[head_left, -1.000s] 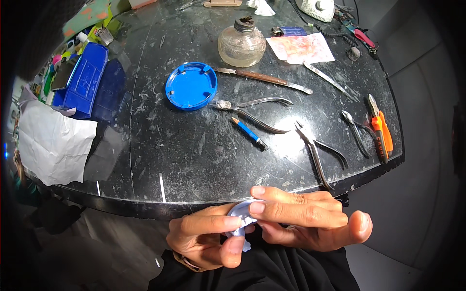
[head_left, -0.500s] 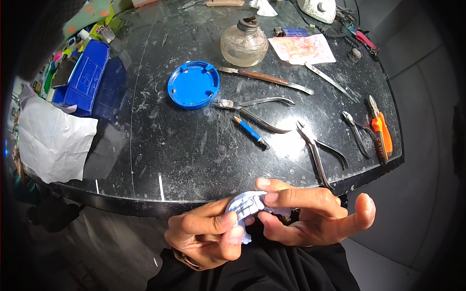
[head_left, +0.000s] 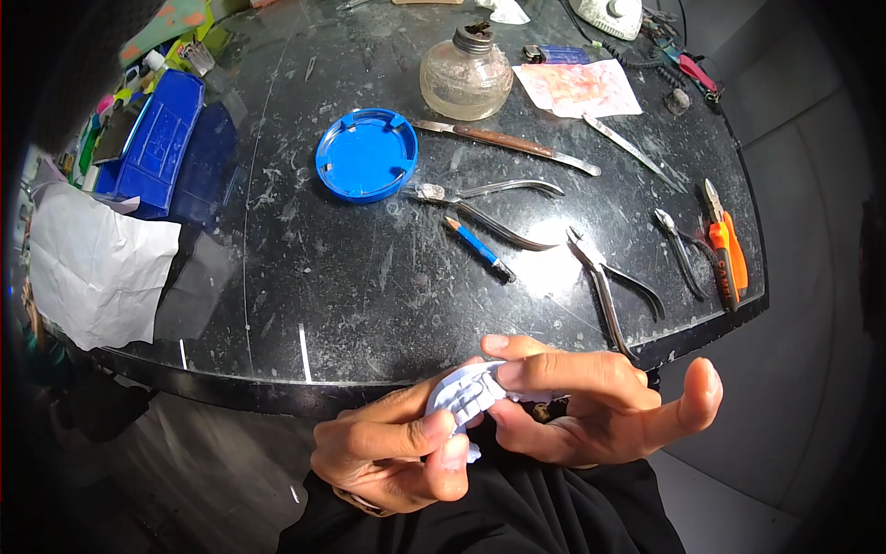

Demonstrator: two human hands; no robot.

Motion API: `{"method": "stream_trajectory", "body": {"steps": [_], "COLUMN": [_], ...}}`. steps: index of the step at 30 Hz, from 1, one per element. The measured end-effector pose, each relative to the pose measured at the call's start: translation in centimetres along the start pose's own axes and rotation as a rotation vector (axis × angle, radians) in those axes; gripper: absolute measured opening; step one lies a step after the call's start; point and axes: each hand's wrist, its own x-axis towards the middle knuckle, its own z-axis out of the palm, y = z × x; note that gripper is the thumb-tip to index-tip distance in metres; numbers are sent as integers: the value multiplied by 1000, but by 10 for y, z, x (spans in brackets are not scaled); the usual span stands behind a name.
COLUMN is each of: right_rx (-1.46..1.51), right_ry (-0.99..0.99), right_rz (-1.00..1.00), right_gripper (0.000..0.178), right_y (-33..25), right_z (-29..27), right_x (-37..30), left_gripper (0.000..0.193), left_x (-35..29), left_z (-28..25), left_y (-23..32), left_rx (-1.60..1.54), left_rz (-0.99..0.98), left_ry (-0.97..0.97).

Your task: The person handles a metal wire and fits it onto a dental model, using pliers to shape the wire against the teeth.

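Observation:
A pale bluish-white dental cast (head_left: 469,391), with a curved row of teeth facing up, is held just off the table's near edge, above my lap. My left hand (head_left: 389,445) is closed on its left side, thumb and fingers gripping the rim. On the other side, my right hand (head_left: 595,399) pinches the cast between thumb and fingertips, while one finger sticks out to the right. My fingers hide the cast's right end and part of its underside.
On the dark table (head_left: 369,305) lie wire pliers (head_left: 604,277), larger pliers (head_left: 461,198), small pliers (head_left: 678,249), orange-handled pliers (head_left: 724,245), a blue pencil (head_left: 475,245), a wooden-handled knife (head_left: 508,143) and a blue round lid (head_left: 365,162). A glass burner (head_left: 464,83) stands behind; white paper (head_left: 106,263) lies left.
The dental cast has turned slightly in my fingers, and its upper face shows a bit more. Both hands keep their grip nearly in place. The table view has shifted a little.

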Motion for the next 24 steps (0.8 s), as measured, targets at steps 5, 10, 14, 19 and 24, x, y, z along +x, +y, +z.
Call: {"method": "stream_trajectory", "body": {"steps": [5,10,14,19,24], "right_rx": [13,24,26,36,43], "right_ry": [23,41,50,58,70], "right_rz": [-3,1,0,4,5], "right_gripper": [63,64,64,65,66], "right_y": [1,3,2,2,-1], "right_z": [2,4,5,6,8], "right_x": [-2,-2,-2,-3,-3], "left_gripper": [25,26,25,23,23], "left_x": [1,1,2,-3,-1], "left_z": [-5,-4,-3,-5,0], "left_y": [1,4,4,-4,-1], "left_rx": [78,169,184,118,-106], "left_rz": [1,-10,-18,15,-111], "left_ry": [-54,-66,-71,6,79]}}
